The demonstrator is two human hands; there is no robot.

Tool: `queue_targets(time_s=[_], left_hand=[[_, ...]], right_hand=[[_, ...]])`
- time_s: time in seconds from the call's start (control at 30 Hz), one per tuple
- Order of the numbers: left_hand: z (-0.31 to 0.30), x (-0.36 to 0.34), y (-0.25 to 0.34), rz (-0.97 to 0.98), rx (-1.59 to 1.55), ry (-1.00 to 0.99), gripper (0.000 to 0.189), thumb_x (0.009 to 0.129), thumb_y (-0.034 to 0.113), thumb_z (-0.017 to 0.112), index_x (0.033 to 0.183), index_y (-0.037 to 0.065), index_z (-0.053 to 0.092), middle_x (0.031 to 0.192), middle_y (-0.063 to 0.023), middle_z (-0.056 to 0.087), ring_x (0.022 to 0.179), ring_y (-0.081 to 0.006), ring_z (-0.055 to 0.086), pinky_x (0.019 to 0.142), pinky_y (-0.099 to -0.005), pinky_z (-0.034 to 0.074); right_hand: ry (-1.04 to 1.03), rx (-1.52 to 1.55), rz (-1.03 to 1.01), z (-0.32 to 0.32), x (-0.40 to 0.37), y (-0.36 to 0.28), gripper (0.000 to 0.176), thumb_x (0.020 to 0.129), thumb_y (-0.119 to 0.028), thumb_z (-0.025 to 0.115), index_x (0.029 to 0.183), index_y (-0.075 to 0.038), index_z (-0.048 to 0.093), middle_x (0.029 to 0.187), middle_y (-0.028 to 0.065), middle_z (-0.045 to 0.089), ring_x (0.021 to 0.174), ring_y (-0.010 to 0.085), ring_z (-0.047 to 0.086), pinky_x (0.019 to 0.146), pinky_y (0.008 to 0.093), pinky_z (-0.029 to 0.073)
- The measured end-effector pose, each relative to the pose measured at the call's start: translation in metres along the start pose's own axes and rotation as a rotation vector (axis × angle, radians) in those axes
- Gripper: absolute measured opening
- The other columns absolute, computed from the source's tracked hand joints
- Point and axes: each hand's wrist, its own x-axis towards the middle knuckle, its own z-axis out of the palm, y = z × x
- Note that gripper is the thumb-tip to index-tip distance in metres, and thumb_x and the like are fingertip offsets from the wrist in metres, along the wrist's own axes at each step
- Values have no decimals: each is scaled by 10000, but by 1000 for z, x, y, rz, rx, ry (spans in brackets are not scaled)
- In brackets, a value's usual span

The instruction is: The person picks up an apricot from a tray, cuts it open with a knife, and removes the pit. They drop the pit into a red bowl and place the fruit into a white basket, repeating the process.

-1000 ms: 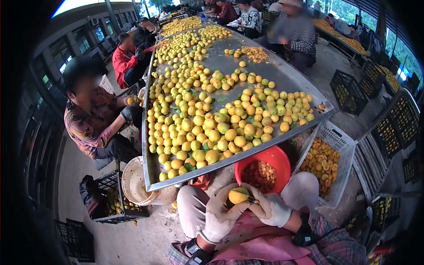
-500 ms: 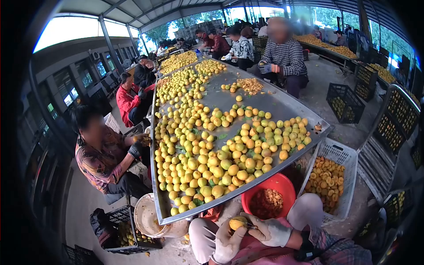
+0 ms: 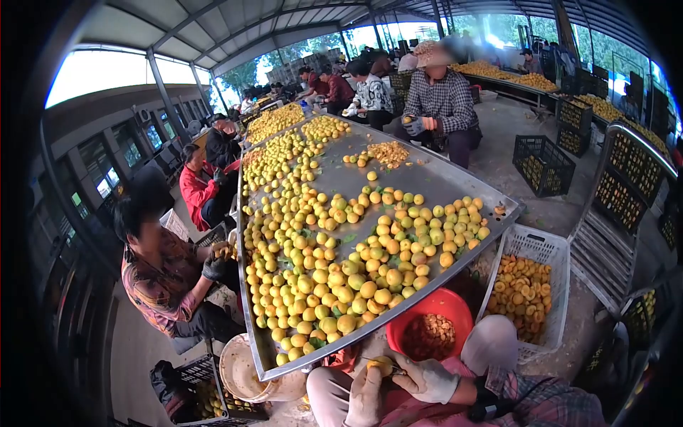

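My left hand (image 3: 365, 398), in a pale glove, grips a yellow apricot (image 3: 381, 366) between thumb and fingers above my lap. My right hand (image 3: 429, 382), also gloved, is closed beside the fruit on a thin, dark tool (image 3: 399, 371) whose tip is at the apricot; its exact kind is too small to tell. Just beyond my hands, a red bucket (image 3: 461, 307) holds small orange-brown pieces. Right of it stands a white crate (image 3: 561, 285) with halved apricots (image 3: 523, 290).
A metal-edged table (image 3: 427, 183) carries heaps of whole apricots (image 3: 341, 274). A white bucket (image 3: 237, 363) and a black crate (image 3: 196, 373) stand at left. Co-workers sit along both sides. A metal chair (image 3: 605, 249) and another black crate (image 3: 544, 165) are at right.
The view has tilted and shifted slightly, so the table sits further left. My hands stay together at the apricot, which shows less between the fingers. A co-worker across the table has turned their head.
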Motion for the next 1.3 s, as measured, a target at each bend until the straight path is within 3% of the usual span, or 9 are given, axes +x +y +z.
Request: queue_targets(time_s=[0.33, 0.4, 0.47, 0.53, 0.57, 0.8, 1.17, 1.23, 1.3], left_hand=[[-4, 2, 7, 84, 98, -57, 476, 907, 319, 649, 1230, 3, 502, 934, -43, 634, 767, -99, 578, 667, -203, 459], [-12, 4, -2, 59, 75, -72, 520, 875, 239, 697, 1252, -51, 486, 1032, -83, 614, 915, -154, 597, 828, -288, 485], [-17, 5, -13, 12, 69, -32, 503, 910, 277, 655, 1244, -56, 482, 1036, -82, 603, 923, -138, 579, 839, -274, 473], [-27, 6, -16, -112, -120, -164, 405, 932, 257, 618, 1179, -47, 516, 1022, -76, 604, 905, -132, 570, 823, -259, 464], [-28, 6, -16, -89, -52, -148, 320, 940, 228, 595, 1118, -33, 545, 998, -67, 612, 883, -133, 568, 798, -260, 463], [-26, 13, -15, 150, 300, -146, 483, 852, 263, 708, 1173, -52, 533, 984, -79, 622, 906, -155, 579, 814, -282, 474], [-23, 10, -15, -130, 10, -99, 458, 872, 313, 677, 1142, -35, 550, 977, -68, 610, 898, -165, 590, 808, -280, 479], [-21, 11, -21, 151, 419, 9, 414, 856, 238, 692, 1133, -38, 554, 958, -73, 618, 861, -164, 598, 771, -285, 489], [-19, 12, -22, 147, 340, 11, 410, 842, 209, 703, 1129, -43, 554, 955, -84, 623, 842, -165, 604, 758, -286, 493]], right_hand=[[-89, -137, -40, 8, -4, 11, 544, 954, -287, 479, 1424, -67, 315, 908, 170, 649, 658, 282, 655, 528, 387, 513], [38, -458, -366, 8, -3, 13, 428, 937, -257, 490, 1325, -79, 459, 951, 181, 631, 664, 266, 653, 503, 386, 507], [-63, -302, -151, 7, -1, 8, 232, 894, -213, 537, 1065, -88, 632, 971, 189, 632, 658, 242, 650, 481, 393, 498], [-10, -463, -368, 13, -1, 15, 496, 891, -181, 531, 1329, 18, 411, 1080, 190, 625, 596, 299, 631, 473, 413, 502], [7, -148, -110, 5, 6, -4, 535, 902, -184, 525, 1374, 1, 355, 1102, 172, 627, 619, 314, 638, 501, 426, 509], [-21, -215, -176, 6, 0, 7, 562, 898, -183, 527, 1394, -9, 328, 1168, 168, 613, 660, 342, 647, 554, 438, 518], [-70, -190, -49, 14, 1, 9, 554, 865, -148, 553, 1357, 17, 362, 1170, 178, 610, 663, 333, 650, 554, 441, 514], [-102, -250, -31, 16, -3, 11, 537, 858, -136, 554, 1339, 26, 377, 1170, 178, 610, 662, 331, 650, 553, 440, 512], [-37, -262, -88, 15, -1, 10, 613, 857, -176, 541, 1402, 13, 333, 747, 135, 603, 588, 304, 601, 529, 417, 492]])
